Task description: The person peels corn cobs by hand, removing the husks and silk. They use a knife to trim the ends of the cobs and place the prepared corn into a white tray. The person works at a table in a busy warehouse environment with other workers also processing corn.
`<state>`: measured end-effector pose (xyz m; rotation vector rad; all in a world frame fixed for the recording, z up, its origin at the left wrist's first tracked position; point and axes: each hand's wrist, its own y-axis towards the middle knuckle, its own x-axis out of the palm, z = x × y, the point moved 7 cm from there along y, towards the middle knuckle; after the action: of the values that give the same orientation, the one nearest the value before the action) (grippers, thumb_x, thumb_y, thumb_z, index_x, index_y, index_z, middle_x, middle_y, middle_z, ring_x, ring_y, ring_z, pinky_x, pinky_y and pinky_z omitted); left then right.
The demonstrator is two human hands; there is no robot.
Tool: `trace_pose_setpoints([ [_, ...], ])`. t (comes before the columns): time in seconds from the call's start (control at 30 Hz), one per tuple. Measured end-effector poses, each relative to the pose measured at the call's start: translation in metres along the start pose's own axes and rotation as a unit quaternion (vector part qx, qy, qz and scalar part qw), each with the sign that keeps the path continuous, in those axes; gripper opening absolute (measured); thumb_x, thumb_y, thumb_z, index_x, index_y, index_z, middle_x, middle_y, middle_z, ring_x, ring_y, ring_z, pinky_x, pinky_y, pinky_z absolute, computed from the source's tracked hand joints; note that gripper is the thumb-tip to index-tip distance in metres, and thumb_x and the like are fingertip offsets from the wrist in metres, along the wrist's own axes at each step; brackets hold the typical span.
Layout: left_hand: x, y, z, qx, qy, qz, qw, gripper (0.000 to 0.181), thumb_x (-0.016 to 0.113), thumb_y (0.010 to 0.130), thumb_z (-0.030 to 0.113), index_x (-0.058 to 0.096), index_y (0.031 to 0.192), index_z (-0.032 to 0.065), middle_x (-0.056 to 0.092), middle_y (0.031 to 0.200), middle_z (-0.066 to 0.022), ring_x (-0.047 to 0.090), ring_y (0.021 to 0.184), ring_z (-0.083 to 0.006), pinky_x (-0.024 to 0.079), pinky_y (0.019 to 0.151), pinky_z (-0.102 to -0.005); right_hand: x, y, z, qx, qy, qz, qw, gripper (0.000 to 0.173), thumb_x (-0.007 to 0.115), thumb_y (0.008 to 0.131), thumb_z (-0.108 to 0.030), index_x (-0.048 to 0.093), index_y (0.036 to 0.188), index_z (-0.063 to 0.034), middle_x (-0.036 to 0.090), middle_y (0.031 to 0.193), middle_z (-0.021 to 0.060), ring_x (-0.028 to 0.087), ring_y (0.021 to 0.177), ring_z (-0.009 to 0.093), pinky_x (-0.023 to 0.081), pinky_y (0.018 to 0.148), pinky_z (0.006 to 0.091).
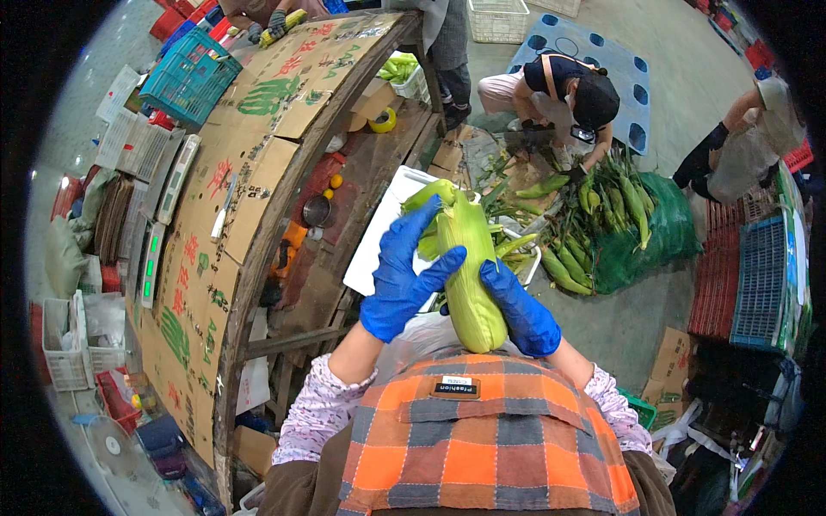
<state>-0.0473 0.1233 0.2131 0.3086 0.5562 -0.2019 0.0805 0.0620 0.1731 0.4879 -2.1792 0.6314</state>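
An ear of corn in its pale green husk (474, 284) is held upright before my chest. My left hand (410, 274), in a blue glove, presses its thumb against the husk and keeps its fingers near the upper end. From the other side my right hand (521, 313), also gloved in blue, grips the lower part of the ear. Husk leaves bend away to the left at the top. Beneath my hands is a white container (381, 242) with more green corn or husks beside it, partly hidden by my hands.
To the left stands a cardboard-covered table (258, 142) with a knife (224, 209) and scales (151, 264). Ahead, a crouching person (561, 97) handles corn near a green mesh sack (652, 232). Stacked crates (758, 277) stand at right. Another person's gloved hands (277, 26) hold corn.
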Motion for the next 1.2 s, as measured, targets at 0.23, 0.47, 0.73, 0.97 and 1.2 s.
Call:
trace_pose_setpoints([
  [0.23,-0.014,0.029,0.009,0.046,-0.025,0.048,0.997,0.022,0.069,0.078,0.007,0.069,0.101,0.0088,0.062,0.099,-0.0048,0.054,0.097,-0.0177,0.042,0.086,-0.0299,-0.004,0.006,0.002,-0.050,-0.073,0.015,0.996,0.053,0.054,0.093,-0.035,0.039,0.132,-0.0033,0.058,0.112,0.0100,0.059,0.099,0.017,0.048,0.085,0.0276],
  [0.47,-0.012,0.028,0.039,0.120,0.067,0.063,0.988,0.014,0.071,0.073,0.003,0.067,0.085,0.0076,0.061,0.088,-0.0049,0.054,0.093,-0.0222,0.041,0.082,-0.0332,0.003,-0.006,-0.002,-0.042,-0.015,0.042,0.998,0.048,0.051,0.094,-0.036,0.044,0.128,-0.0032,0.059,0.108,0.0087,0.060,0.094,0.015,0.049,0.083,0.0270],
  [0.73,0.019,-0.010,0.077,0.299,0.253,0.090,0.916,0.025,0.074,0.065,0.010,0.063,0.088,0.0157,0.056,0.090,-0.0026,0.053,0.094,-0.0276,0.040,0.081,-0.0404,-0.035,0.003,0.015,-0.065,0.071,0.140,0.985,0.043,0.045,0.097,-0.035,0.045,0.129,-0.0060,0.059,0.112,0.0065,0.059,0.094,0.015,0.050,0.082,0.0278],
  [0.97,0.036,-0.027,0.081,0.273,0.089,-0.024,0.958,0.024,0.070,0.071,0.002,0.057,0.090,0.0097,0.060,0.099,-0.0063,0.054,0.105,-0.0302,0.041,0.092,-0.0418,-0.040,0.003,0.010,-0.047,0.154,0.034,0.986,0.053,0.040,0.098,-0.042,0.038,0.137,-0.0072,0.057,0.115,0.0070,0.059,0.096,0.015,0.051,0.082,0.0282],
  [1.2,0.065,0.005,0.034,0.001,-0.350,-0.075,0.934,0.007,0.049,0.095,0.008,0.046,0.100,0.0043,0.060,0.094,-0.0092,0.059,0.084,-0.0174,0.047,0.081,-0.0305,-0.038,0.004,0.003,-0.086,0.131,0.106,0.982,0.056,0.042,0.094,-0.051,0.043,0.131,-0.0088,0.059,0.113,0.0053,0.060,0.096,0.017,0.050,0.085,0.0308],
])
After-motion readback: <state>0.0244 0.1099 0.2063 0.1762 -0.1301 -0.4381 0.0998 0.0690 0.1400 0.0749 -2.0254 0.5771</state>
